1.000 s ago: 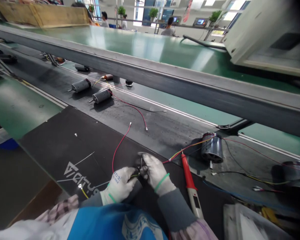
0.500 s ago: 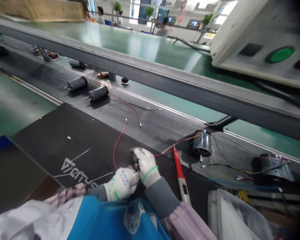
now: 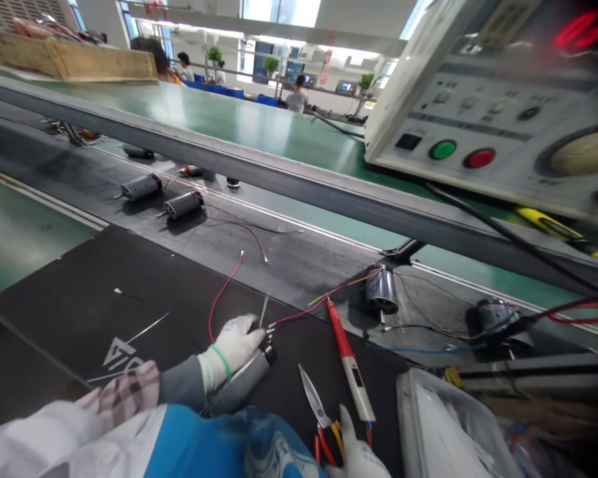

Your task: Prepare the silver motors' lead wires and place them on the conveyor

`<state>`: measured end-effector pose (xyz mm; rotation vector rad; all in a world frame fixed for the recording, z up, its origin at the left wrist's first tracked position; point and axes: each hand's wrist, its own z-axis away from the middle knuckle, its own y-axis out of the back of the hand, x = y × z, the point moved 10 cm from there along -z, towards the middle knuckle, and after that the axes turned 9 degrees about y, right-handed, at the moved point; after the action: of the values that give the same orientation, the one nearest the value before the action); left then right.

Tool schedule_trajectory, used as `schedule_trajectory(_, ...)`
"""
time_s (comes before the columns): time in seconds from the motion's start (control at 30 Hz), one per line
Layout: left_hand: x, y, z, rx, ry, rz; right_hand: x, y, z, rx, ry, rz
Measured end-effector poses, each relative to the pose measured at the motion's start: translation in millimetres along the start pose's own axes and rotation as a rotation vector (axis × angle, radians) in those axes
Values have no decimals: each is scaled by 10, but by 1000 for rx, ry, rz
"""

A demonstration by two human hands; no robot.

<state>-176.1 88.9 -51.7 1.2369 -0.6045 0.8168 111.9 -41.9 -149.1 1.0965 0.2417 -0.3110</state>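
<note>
My left hand (image 3: pixel 234 345), in a white glove with a green band, is shut on a grey metal motor (image 3: pixel 244 380) lying on a black mat. Thin red and yellow wires (image 3: pixel 299 316) run from the motor's dark end towards a second motor (image 3: pixel 381 291) on the belt. My right hand (image 3: pixel 356 458) sits at the bottom edge of the view, partly cut off. Its fingers are at the handles of red-handled scissors (image 3: pixel 319 411). A red-handled tester pen (image 3: pixel 351 362) lies just above them. A loose red wire (image 3: pixel 224 299) curves beside my left hand.
A grey steel rail (image 3: pixel 299 176) crosses above the dark belt (image 3: pixel 289 255), which carries several more motors and wires. A control panel (image 3: pixel 478 113) with green and red buttons stands upper right. A white tray (image 3: pixel 443 425) sits lower right. Co-workers (image 3: pixel 297 99) are far off.
My right hand has left the motor and moved down to the scissors. The motor now shows under my left hand. The view has swung, bringing the control panel further in.
</note>
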Motion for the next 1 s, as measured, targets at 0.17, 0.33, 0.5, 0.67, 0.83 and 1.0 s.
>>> schedule_trajectory(0.17,-215,-33,-6,-15,171,360,-537,59,-113,36,173,-466)
schedule_trajectory(0.33,-193,10,-2,13,164,403,-1214,106,-192,-80,336,-654)
schedule_trajectory(0.5,19,123,-5,54,-29,250,-1405,322,-191,-89,449,-379)
schedule_trajectory(0.67,208,69,2,50,-177,73,-1378,427,-194,-71,467,-214)
schedule_trajectory(0.83,189,275,48,78,-290,-184,-1320,433,-200,-77,430,-148)
schedule_trajectory(1.0,-713,797,303,-304,-3,-719,-623,486,-139,13,208,-84)
